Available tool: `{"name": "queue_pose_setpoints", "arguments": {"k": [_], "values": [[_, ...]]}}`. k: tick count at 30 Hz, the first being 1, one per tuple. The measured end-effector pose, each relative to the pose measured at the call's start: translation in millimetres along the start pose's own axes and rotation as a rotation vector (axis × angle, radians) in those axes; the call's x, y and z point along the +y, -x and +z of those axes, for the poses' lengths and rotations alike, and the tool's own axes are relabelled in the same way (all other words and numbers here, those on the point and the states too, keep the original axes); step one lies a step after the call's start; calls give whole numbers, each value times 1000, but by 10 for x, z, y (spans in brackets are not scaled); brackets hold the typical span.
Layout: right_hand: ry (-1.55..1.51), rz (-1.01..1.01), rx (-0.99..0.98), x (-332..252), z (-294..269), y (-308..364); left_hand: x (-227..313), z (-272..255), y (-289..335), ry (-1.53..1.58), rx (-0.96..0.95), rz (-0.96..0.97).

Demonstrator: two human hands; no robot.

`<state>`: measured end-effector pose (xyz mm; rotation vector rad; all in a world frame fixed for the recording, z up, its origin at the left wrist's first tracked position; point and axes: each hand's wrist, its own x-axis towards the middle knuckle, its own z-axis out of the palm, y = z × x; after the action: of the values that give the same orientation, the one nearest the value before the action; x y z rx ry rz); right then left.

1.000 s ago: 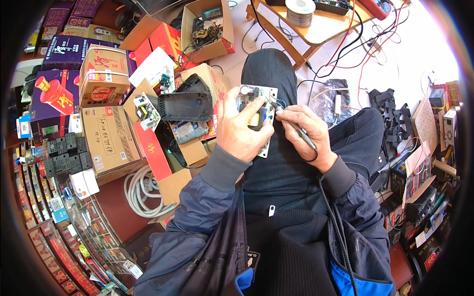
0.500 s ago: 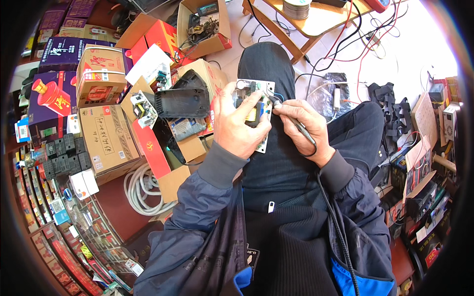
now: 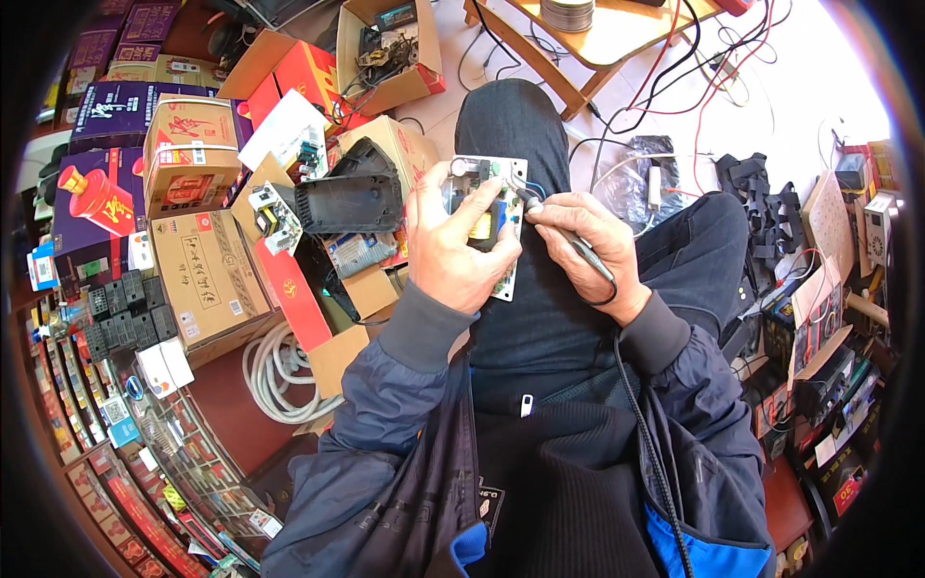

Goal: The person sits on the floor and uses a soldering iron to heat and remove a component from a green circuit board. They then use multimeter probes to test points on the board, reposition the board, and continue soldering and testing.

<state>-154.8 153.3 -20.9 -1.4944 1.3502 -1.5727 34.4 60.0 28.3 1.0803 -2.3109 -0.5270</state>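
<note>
A white-edged circuit board [image 3: 510,281] with a yellow transformer, capacitors and thin blue wires is held over my dark-trousered knee. My left hand [image 3: 451,249] grips its left side, thumb and forefinger reaching across the components. In my right hand [image 3: 605,252] is a pen-shaped soldering iron [image 3: 581,249] with a dark grey handle and a black cord looping back under the wrist. Its front end points at the board's upper right, beside the blue wires. Whether the tip touches the board is too small to tell.
Left of my knee, an open carton [image 3: 352,337] holds a black plastic housing [image 3: 349,200] and another circuit board [image 3: 276,220]. A coiled grey cable [image 3: 279,378] lies below. Ahead stands a wooden stool [image 3: 602,43] bearing a wire spool [image 3: 568,13]. Black straps [image 3: 756,207] lie right.
The view has shifted slightly. The board now shows more between my left thumb and forefinger. Both hands keep their grips, and the iron stays at the board's upper right.
</note>
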Motion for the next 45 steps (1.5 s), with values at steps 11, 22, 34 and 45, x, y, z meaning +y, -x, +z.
{"name": "queue_pose_setpoints", "arguments": {"k": [11,22,34,45], "values": [[6,0,30,20,36,24,-24,-5,-8,-8,0,34],[-18,17,16,34,16,29,-45,8,2,24,9,41],[25,-21,20,36,27,25,-31,6,-9,13,10,26],[125,-89,39,24,96,50,-26,5,-42,-3,13,35]]}}
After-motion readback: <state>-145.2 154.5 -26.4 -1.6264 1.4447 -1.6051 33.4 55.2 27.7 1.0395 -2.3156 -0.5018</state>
